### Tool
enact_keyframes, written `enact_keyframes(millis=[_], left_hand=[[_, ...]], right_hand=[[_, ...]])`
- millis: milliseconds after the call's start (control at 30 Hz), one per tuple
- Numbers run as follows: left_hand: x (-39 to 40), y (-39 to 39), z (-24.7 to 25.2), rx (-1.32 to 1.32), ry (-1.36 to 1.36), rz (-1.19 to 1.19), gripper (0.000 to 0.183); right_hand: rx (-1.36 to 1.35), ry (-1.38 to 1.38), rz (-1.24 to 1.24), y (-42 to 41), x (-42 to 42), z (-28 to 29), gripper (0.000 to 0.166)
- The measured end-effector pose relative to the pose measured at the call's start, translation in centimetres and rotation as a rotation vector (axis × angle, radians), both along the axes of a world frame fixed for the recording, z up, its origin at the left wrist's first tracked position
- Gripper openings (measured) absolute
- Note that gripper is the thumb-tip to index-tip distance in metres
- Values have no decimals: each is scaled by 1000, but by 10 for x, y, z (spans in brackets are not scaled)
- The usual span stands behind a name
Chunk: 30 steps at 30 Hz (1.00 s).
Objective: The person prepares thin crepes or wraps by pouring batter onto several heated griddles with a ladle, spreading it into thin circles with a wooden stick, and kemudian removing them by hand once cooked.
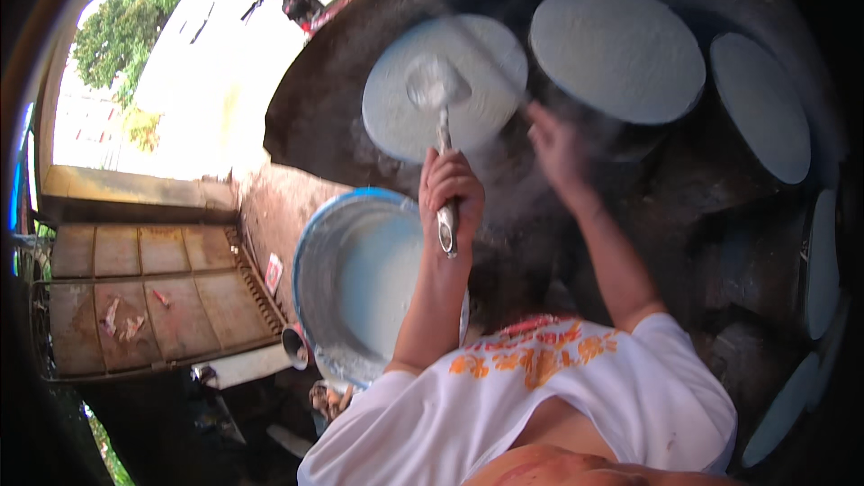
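Note:
My left hand (452, 185) grips the handle of a metal ladle (439, 84), whose bowl is over a round pan of white liquid (486, 44). To the right, my right hand (557, 142) is blurred, with a thin stick-like tool (482, 47) at its fingertips, slanting over the same pan. What that tool is cannot be made out. A second round pan with a pale white surface (617, 50) lies beyond my right hand, and a third (761, 108) stands farther right. Close to my left forearm is a blue-rimmed tub (314, 229) with whitish liquid inside. Faint steam drifts about my hands.
More round pale surfaces (822, 266) curve along the right rim of the view. A tiled, metal-framed table (169, 290) with scraps on it stands at the left, near a cylindrical container (295, 345). A motorbike (304, 7) is outside at the top.

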<state>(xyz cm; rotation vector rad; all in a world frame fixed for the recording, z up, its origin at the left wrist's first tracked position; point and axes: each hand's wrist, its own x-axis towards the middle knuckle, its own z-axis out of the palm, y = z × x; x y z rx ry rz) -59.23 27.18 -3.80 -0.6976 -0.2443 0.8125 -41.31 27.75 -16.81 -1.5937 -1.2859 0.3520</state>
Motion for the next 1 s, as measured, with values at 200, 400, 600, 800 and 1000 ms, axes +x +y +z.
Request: enact_keyframes(millis=[200, 400, 600, 800, 1000], left_hand=[[-129, -42, 49, 306, 204, 172, 41], [-258, -73, 9, 78, 686, -39, 39], [-292, -76, -201, -244, 1359, -384, 33], [-144, -72, -218, -136, 1514, -468, 45], [33, -185, -109, 1139, 1996, -200, 37]], right_hand=[[-369, -61, 196, -30, -69, -10, 29], [-124, 11, -54, -56, -34, -46, 23], [-132, 189, 220, -203, -127, -25, 35], [-127, 244, -226, -345, -47, 7, 37], [-238, 252, -907, -559, 45, 34, 45]])
